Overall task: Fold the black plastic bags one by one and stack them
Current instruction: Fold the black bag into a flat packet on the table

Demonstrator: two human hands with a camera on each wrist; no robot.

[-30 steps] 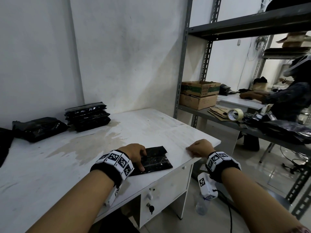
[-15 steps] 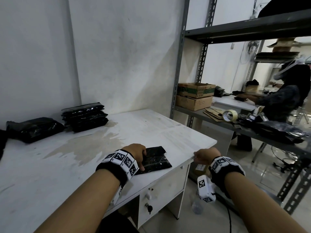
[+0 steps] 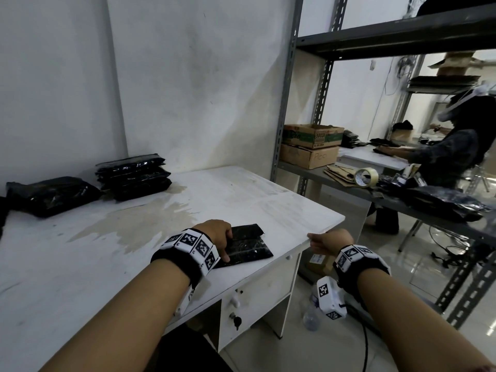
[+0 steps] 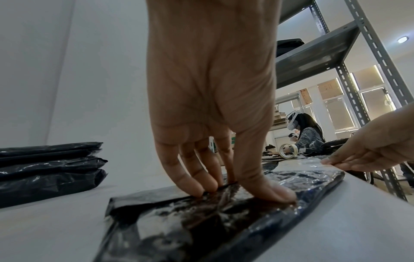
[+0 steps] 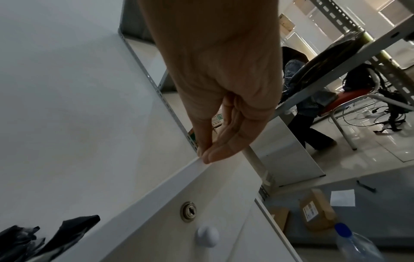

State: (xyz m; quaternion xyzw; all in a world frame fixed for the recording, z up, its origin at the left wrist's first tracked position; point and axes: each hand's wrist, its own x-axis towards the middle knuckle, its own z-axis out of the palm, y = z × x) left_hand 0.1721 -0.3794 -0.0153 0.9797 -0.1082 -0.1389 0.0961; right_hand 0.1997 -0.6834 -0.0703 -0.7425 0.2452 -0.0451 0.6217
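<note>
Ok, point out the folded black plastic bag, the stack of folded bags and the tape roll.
Folded black plastic bag (image 3: 248, 247), head view, glossy top.
Stack of folded bags (image 3: 134, 177), head view, front side.
Tape roll (image 3: 366, 178), head view, rim.

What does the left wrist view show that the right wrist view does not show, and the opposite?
Only the left wrist view shows the left hand pressing its fingertips on the folded black bag, and the stack of folded bags.

Only the right wrist view shows the drawer lock, the white knob and a plastic bottle on the floor.

Both show the right hand touching the table edge.
</note>
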